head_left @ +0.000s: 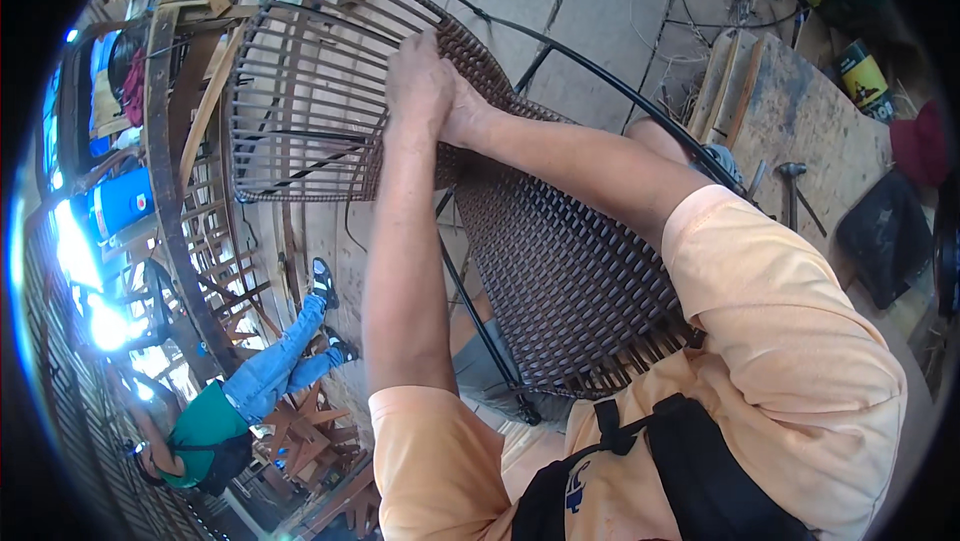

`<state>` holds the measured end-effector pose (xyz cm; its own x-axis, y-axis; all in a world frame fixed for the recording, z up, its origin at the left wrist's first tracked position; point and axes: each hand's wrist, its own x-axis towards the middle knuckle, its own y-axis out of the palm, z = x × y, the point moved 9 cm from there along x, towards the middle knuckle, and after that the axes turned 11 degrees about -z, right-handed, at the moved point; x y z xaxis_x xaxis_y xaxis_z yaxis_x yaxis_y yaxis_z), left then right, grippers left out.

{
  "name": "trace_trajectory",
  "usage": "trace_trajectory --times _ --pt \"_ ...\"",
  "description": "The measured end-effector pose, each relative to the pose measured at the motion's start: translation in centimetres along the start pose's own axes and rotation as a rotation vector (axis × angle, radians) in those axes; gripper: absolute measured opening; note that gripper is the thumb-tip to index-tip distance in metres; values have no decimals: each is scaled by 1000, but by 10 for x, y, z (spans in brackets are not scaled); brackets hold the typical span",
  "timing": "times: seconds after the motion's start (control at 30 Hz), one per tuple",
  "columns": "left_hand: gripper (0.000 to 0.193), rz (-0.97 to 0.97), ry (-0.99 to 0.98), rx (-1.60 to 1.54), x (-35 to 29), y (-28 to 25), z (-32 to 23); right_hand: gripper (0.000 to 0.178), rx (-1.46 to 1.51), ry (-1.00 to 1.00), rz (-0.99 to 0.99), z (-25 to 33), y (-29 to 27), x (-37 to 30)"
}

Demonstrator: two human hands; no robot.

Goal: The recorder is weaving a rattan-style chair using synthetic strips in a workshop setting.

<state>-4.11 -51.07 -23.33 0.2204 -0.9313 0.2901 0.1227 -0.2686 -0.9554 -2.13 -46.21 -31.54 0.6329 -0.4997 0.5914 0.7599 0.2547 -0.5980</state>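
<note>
A half-woven wicker chair [560, 261] of brown synthetic strands on a black metal frame lies across my lap. One part is densely woven; the other [300, 91] has only spaced parallel strands. At the border where the dense weave meets the open strands, my left hand [418, 86] is closed, its fingers curled down at the weave. My right hand [465, 111] presses against it from the right, closed too, with its fingers mostly hidden behind the left. Whatever thin piece they pinch cannot be made out.
Right of me, a hammer [791, 186] lies on a wooden board [800, 111], near a dark can with a yellow label [865, 81]. At left, a co-worker in a green shirt [205, 441] is by wooden frames, with a blue container [123, 203] beyond. Floor planks [620, 1] lie ahead.
</note>
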Motion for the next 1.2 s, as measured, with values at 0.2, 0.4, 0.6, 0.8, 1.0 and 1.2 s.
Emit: trace_trajectory --times 0.2,0.4,0.6,0.8,1.0,1.2 --pt "36 -431 -168 -33 -77 -49 12 34 -194 -209 60 29 -55 17" --pt "30 -437 -409 145 -120 -61 100 42 -216 -246 136 33 -55 31" --pt "35 -359 -387 51 -142 -40 103 36 -278 -252 186 43 -53 37" --pt "42 -268 -442 48 -145 -31 99 34 -238 -353 230 69 -50 46" --pt "38 -429 -406 149 -150 -42 78 47 -331 -425 362 64 -39 38" --pt "36 -412 -618 145 -172 -54 113 46 -342 -393 410 60 -29 42"
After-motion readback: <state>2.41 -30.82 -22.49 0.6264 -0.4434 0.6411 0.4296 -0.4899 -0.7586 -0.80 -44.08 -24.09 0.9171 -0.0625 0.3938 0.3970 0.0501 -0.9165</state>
